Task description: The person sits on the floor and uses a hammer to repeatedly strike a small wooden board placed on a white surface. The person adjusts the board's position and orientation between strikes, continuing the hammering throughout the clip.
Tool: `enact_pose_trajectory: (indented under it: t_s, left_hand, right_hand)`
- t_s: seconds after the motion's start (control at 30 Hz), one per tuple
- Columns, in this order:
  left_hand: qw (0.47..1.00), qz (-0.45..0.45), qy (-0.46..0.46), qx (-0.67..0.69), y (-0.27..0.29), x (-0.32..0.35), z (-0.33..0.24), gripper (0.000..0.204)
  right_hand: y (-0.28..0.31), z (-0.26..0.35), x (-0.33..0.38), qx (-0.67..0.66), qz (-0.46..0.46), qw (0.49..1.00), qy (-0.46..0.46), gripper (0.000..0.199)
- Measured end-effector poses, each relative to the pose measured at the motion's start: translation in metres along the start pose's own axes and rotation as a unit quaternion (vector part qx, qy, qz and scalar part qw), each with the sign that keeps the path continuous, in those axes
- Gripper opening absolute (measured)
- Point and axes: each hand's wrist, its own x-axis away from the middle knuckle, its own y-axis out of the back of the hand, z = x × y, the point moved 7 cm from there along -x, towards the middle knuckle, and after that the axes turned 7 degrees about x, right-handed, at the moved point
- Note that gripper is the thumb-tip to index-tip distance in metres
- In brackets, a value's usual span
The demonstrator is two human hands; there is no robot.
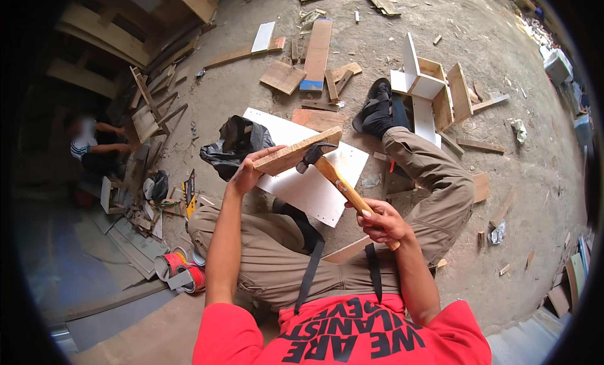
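Observation:
My right hand (382, 221) is closed around the wooden handle of a claw hammer (343, 188). Its dark metal head lies against or just in front of a short wooden board (296, 152), and I cannot tell whether they touch. My left hand (247, 171) grips that board at its left end, holding it tilted over a white panel (302, 198). Small holes or dots run along the panel's edges. The panel rests across the ground between my legs. Right behind my left hand sits a black plastic bag (234, 145), its mouth partly gaping.
A partly built white and wood box (428, 88) stands beyond my right foot. Loose boards (316, 54) lie ahead on the dirt floor. At my left are red paint cans (170, 264) and a yellow-black handsaw (189, 192). Another person (97, 145) sits at the far left among scrap wood.

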Motion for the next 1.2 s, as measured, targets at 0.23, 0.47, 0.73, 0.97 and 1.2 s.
enact_pose_trajectory:
  t_s: [0.23, 0.47, 0.73, 0.97, 1.2]
  left_hand:
    - [0.965, -0.15, -0.014, -0.215, 0.005, -0.008, -0.004, 0.036]
    - [0.944, -0.231, -0.106, -0.212, 0.005, -0.001, 0.007, 0.025]
    - [0.913, -0.31, -0.144, -0.223, 0.001, 0.009, 0.013, 0.021]
    - [0.895, -0.329, -0.161, -0.255, 0.0, 0.017, 0.015, 0.02]
    - [0.875, -0.422, -0.191, -0.141, -0.081, 0.001, 0.054, 0.034]
  right_hand:
    - [-0.005, 0.003, -0.003, 0.065, -0.025, 0.997, 0.015, 0.049]
    - [-0.02, 0.016, -0.003, 0.172, -0.104, 0.979, -0.015, 0.044]
    - [-0.036, 0.017, -0.005, 0.19, -0.147, 0.97, -0.029, 0.041]
    - [-0.043, 0.002, -0.008, 0.164, -0.166, 0.972, -0.014, 0.036]
    - [-0.051, -0.008, -0.042, 0.201, -0.256, 0.939, 0.11, 0.028]
